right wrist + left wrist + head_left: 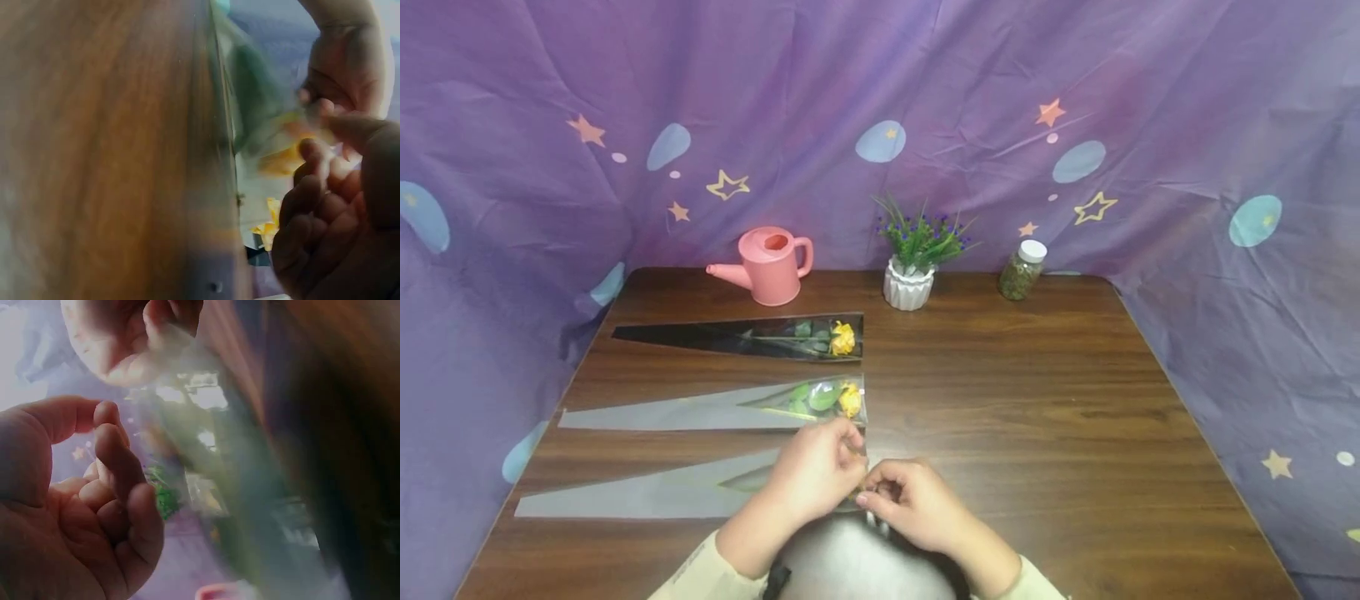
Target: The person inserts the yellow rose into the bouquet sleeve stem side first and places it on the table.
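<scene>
Nearest the person lies a long tapering flower sleeve, grey at its narrow end. Both hands are at its wide end, where they cover most of the flower from above. My left hand pinches the sleeve's edge between thumb and fingertips. Close on its right, my right hand pinches the same edge, thumb against forefinger. In the right wrist view a blurred yellow rose shows inside the clear film, beside the fingertips. Glossy film with green leaves fills the middle of the left wrist view.
Beyond lie another grey sleeve and a black one, each holding a yellow rose. Along the back of the wooden table stand a pink watering can, a white-potted plant and a white-lidded jar.
</scene>
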The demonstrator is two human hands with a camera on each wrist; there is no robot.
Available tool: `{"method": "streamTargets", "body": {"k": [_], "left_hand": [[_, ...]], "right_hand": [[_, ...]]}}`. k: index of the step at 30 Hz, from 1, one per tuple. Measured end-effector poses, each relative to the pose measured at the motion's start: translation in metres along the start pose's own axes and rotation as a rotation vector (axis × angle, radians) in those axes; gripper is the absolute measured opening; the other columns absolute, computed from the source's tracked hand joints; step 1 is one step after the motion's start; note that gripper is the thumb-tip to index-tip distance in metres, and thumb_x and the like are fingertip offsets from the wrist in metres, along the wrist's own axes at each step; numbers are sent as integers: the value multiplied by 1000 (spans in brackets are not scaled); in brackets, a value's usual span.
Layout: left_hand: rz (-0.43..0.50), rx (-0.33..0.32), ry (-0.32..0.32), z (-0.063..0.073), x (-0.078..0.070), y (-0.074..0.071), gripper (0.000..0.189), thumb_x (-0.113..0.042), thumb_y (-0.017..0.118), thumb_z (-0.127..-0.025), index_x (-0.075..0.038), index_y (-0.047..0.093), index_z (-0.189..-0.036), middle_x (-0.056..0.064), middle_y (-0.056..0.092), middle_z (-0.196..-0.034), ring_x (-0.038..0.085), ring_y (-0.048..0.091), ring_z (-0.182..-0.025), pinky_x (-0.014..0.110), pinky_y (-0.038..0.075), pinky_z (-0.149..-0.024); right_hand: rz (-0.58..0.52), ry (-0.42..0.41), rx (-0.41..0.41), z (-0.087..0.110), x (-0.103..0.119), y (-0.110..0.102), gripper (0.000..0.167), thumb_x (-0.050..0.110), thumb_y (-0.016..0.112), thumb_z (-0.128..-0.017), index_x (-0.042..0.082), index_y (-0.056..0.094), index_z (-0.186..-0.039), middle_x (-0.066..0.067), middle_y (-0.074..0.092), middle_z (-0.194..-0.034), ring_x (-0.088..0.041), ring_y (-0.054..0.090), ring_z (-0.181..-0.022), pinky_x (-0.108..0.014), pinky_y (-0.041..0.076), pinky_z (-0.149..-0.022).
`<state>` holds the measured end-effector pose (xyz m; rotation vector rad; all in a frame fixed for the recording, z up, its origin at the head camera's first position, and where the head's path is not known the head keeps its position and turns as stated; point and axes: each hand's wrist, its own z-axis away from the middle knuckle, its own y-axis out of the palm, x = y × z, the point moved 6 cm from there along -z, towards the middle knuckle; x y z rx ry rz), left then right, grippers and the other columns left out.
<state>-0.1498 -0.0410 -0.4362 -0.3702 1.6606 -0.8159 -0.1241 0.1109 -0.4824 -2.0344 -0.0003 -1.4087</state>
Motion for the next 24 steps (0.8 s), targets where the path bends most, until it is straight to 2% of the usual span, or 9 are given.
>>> {"method": "streamTargets", "body": {"k": [3, 6, 9, 12, 16, 21, 24], "left_hand": [[-40, -46, -10, 6, 9, -4, 22, -18, 85, -83, -12, 69, -96, -8, 68, -78, 9, 62, -69, 33, 53, -66], [-101, -68, -62, 15, 21, -10, 37, -26, 92, -79, -11, 71, -105, 0, 72, -99, 22, 67, -92, 47, 54, -86], [-157, -36, -133, 23, 34, -12, 56, -30, 96, -73, -11, 72, -120, 10, 67, -126, 35, 60, -117, 63, 45, -100], [-175, 13, -168, 27, 44, -10, 71, -28, 98, -70, -9, 68, -131, 16, 61, -140, 42, 54, -129, 69, 41, -104], [-180, 45, -138, 27, 45, -3, 78, -23, 99, -67, -7, 65, -135, 16, 60, -139, 43, 53, -131, 68, 43, -105], [-173, 57, -97, 24, 38, 2, 74, -19, 99, -67, -7, 65, -132, 15, 62, -135, 42, 55, -129, 65, 44, -106], [-151, 8, -81, 23, 40, -5, 66, -22, 97, -72, -8, 67, -129, 14, 64, -135, 41, 57, -128, 64, 45, -106]], "right_hand": [[43, 98, 51, -3, -7, 4, 13, 10, 76, -95, 14, 72, -83, 17, 58, -65, 7, 49, -56, -18, 45, -50], [68, 184, 101, -4, -13, 6, 17, 14, 75, -96, 15, 72, -79, 19, 56, -62, 6, 47, -53, -18, 41, -49], [72, 229, 128, -3, -15, 5, 20, 20, 75, -98, 15, 73, -78, 19, 56, -60, 4, 46, -51, -18, 39, -47], [85, 225, 126, -3, -16, 4, 21, 20, 76, -97, 15, 73, -77, 18, 56, -61, 4, 46, -53, -19, 40, -50], [123, 195, 127, -2, -16, 2, 25, 14, 76, -95, 16, 67, -72, 18, 53, -62, 4, 44, -56, -19, 39, -54], [113, 198, 153, 1, -19, -1, 24, 13, 76, -94, 16, 67, -71, 18, 53, -63, 4, 44, -56, -19, 39, -53], [108, 226, 184, 3, -22, -10, 19, 20, 76, -96, 15, 71, -78, 17, 57, -65, 4, 48, -56, -21, 43, -53]]}}
